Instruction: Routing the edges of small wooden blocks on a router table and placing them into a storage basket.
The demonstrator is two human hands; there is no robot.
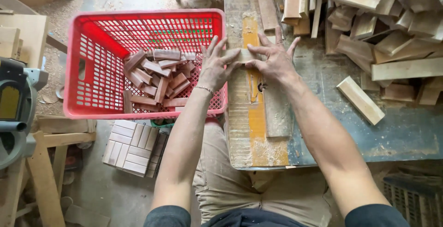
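Note:
Both my hands hold one small pale wooden block point(242, 55) over the yellow insert of a saw table point(323, 130). My left hand point(215, 67) grips its left end, fingers spread, a thin bracelet on the wrist. My right hand point(273, 60) grips its right end, fingers fanned upward. The block sits at the table's left edge, right beside a red plastic crate point(92, 47) that holds several short reddish-brown wood pieces point(159, 77). A flat board point(277, 109) lies on the table just below my right hand.
A heap of pale wood offcuts point(387, 28) fills the table's back right, one loose piece point(360, 100) lying apart. Stacked neat blocks point(131, 147) sit on the floor under the crate. A grey machine point(16, 107) stands at far left among wooden frames. Sawdust covers the floor.

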